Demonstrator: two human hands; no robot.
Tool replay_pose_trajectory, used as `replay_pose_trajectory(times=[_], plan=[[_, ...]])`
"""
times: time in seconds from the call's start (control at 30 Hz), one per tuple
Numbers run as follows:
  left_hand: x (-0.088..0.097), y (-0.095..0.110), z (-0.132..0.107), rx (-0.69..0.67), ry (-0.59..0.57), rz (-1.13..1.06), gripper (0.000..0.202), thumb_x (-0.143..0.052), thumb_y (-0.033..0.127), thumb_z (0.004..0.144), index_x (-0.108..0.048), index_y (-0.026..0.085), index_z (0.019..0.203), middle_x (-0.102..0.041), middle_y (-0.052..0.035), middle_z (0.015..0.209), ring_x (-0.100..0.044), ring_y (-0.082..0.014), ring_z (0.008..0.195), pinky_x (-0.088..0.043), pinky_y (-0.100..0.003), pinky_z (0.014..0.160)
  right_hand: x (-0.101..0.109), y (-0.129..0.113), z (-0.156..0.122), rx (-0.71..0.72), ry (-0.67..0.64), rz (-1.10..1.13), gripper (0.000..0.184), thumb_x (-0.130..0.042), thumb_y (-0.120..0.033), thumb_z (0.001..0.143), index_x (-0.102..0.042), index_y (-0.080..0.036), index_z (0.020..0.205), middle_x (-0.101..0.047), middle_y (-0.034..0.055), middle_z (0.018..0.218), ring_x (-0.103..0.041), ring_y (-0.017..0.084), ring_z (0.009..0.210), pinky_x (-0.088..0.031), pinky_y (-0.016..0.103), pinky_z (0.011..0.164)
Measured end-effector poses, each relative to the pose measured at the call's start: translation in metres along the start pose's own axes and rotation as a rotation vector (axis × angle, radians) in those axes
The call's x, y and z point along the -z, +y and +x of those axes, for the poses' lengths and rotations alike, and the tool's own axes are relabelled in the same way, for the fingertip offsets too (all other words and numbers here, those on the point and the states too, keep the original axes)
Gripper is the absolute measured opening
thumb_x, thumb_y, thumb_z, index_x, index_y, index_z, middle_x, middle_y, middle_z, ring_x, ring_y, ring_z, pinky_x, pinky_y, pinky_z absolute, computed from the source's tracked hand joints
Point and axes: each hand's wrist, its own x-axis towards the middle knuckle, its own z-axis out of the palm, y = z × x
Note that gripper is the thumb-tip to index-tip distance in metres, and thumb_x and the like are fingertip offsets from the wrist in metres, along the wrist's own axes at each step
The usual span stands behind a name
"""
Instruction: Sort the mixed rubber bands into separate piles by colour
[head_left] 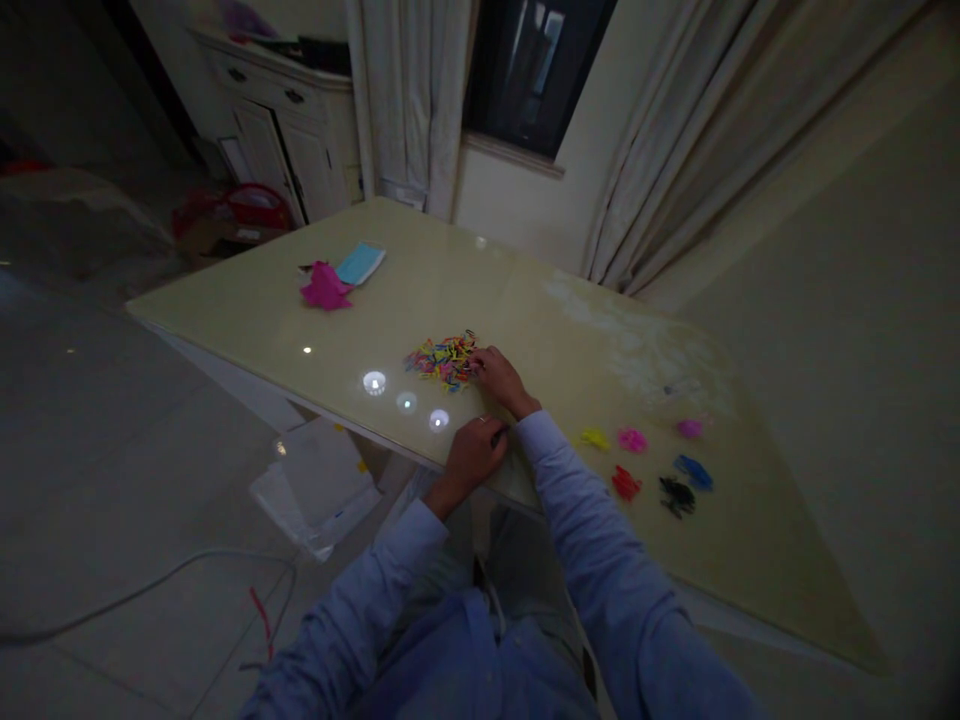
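A mixed pile of small colourful pieces [444, 359] lies on the glossy yellow table [570, 330]. My right hand [501, 380] reaches into the pile's right edge, fingers curled as if pinching; what it holds is too small to see. My left hand [474, 452] rests near the table's front edge, fingers closed, a ring on one finger. To the right lie sorted little heaps: yellow [595, 438], pink [632, 440], red [625, 484], black [677, 495], blue [694, 471] and another pink [688, 428].
A magenta cloth or bag [325, 288] and a light blue packet [360, 263] lie at the table's far left. A white plastic bag [319, 485] sits on the floor by the table. A cabinet [289, 130], curtains and a dark window stand behind.
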Motion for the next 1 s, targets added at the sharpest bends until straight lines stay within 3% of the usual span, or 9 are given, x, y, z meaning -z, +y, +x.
replay_pose_trajectory(times=[0.1, 0.17, 0.3, 0.43, 0.57, 0.83, 0.93, 1.0], plan=[[0.001, 0.0, 0.0, -0.012, 0.005, -0.024, 0.016, -0.053, 0.015, 0.086, -0.068, 0.018, 0.093, -0.069, -0.006, 0.089, -0.062, -0.0184, 0.084, -0.048, -0.03, 0.078, 0.002, -0.001, -0.008, -0.046, 0.115, 0.233, 0.007, -0.054, -0.016, 0.086, -0.059, -0.018, 0.083, -0.061, 0.0042, 0.092, -0.054, 0.016, 0.089, -0.044, 0.028, 0.083], [0.001, 0.0, 0.001, -0.025, -0.001, -0.034, 0.016, -0.053, 0.015, 0.087, -0.068, 0.017, 0.092, -0.069, -0.0061, 0.089, -0.062, -0.0182, 0.084, -0.047, -0.03, 0.078, 0.004, -0.004, -0.016, -0.147, 0.178, 0.478, 0.004, -0.055, -0.019, 0.083, -0.056, -0.019, 0.079, -0.057, -0.0002, 0.079, -0.052, 0.013, 0.073, -0.044, 0.025, 0.069], [0.001, -0.002, 0.001, -0.029, 0.014, -0.042, 0.016, -0.052, 0.015, 0.087, -0.068, 0.017, 0.092, -0.068, -0.006, 0.088, -0.062, -0.0174, 0.084, -0.047, -0.029, 0.08, 0.017, -0.018, -0.044, -0.368, 0.156, 1.082, 0.016, -0.062, -0.032, 0.078, -0.051, -0.02, 0.081, -0.043, -0.0077, 0.062, -0.037, 0.007, 0.048, -0.029, 0.019, 0.044], [-0.001, -0.006, -0.001, -0.037, 0.031, -0.033, 0.017, -0.052, 0.018, 0.088, -0.068, 0.017, 0.093, -0.066, -0.0052, 0.083, -0.061, -0.0173, 0.08, -0.046, -0.029, 0.074, 0.044, -0.042, -0.09, -0.364, 0.152, 1.505, 0.027, -0.072, -0.033, 0.072, -0.052, -0.021, 0.087, -0.051, -0.0054, 0.073, -0.038, 0.005, 0.049, -0.031, 0.017, 0.044], [-0.002, -0.013, -0.003, -0.075, 0.052, -0.037, 0.018, -0.05, 0.021, 0.089, -0.067, 0.017, 0.092, -0.066, -0.0057, 0.083, -0.06, -0.0179, 0.079, -0.045, -0.03, 0.073, 0.075, -0.057, -0.138, -0.297, 0.211, 1.736, 0.024, -0.071, -0.03, 0.078, -0.053, -0.023, 0.092, -0.052, -0.0047, 0.077, -0.036, 0.005, 0.049, -0.031, 0.017, 0.044], [0.004, -0.016, -0.001, -0.065, 0.058, -0.08, 0.024, -0.049, 0.029, 0.089, -0.069, 0.017, 0.093, -0.069, -0.0066, 0.087, -0.063, -0.0181, 0.08, -0.047, -0.03, 0.075, 0.117, -0.053, -0.209, -0.3, 0.419, 1.7, 0.017, -0.068, -0.029, 0.08, -0.054, -0.021, 0.088, -0.047, -0.0042, 0.074, -0.031, 0.005, 0.048, -0.026, 0.019, 0.044], [0.006, -0.017, -0.001, -0.068, 0.058, -0.056, 0.027, -0.048, 0.032, 0.089, -0.069, 0.016, 0.093, -0.069, -0.007, 0.088, -0.063, -0.0187, 0.081, -0.048, -0.03, 0.077, 0.118, -0.032, -0.239, -0.359, 0.566, 1.479, 0.021, -0.068, -0.035, 0.08, -0.054, -0.021, 0.087, -0.049, -0.0038, 0.074, -0.032, 0.006, 0.049, -0.028, 0.02, 0.046], [0.006, -0.017, -0.001, -0.079, 0.064, -0.044, 0.028, -0.048, 0.034, 0.089, -0.07, 0.016, 0.093, -0.069, -0.0073, 0.088, -0.063, -0.0188, 0.081, -0.048, -0.03, 0.076, 0.116, -0.005, -0.26, -0.455, 0.727, 1.184, 0.022, -0.067, -0.038, 0.081, -0.055, -0.021, 0.089, -0.049, -0.0041, 0.07, -0.035, 0.007, 0.05, -0.03, 0.021, 0.048]])
